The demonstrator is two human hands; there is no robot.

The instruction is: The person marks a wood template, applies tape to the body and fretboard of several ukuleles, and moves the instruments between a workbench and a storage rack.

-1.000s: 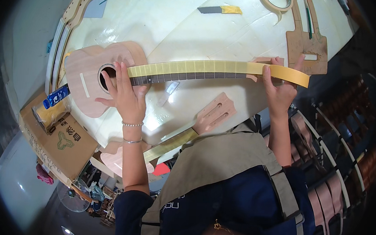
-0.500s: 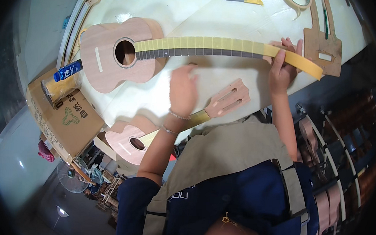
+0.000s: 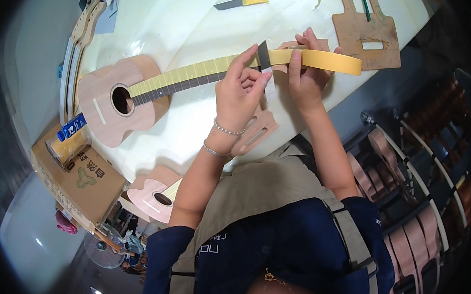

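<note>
A small unfinished ukulele [image 3: 96, 87] lies on the white table, its body to the left and its neck running right. Yellow tape [image 3: 332, 62] covers the far half of the dark fretboard [image 3: 193, 83] and extends past the nut end as a wide loose band. My right hand [image 3: 307, 84] is closed on that band near the headstock, thumb on top. In my left hand [image 3: 242, 91], a flat dark blade [image 3: 264, 56] with a pale lower end is pinched across the tape where the fretboard ends. The index finger points outward along the neck.
Near the table's front edge lies a second ukulele [image 3: 149, 198], partly behind my left forearm. A brown template board [image 3: 366, 39] and another dark blade with a yellow-wrapped handle [image 3: 241, 2] lie farther back. At left stand a cardboard box [image 3: 91, 173] and necks [image 3: 77, 51].
My left hand has moved up to the end of the fretboard and now holds the blade across the tape. My right hand keeps the tape band. The whole view has shifted.
</note>
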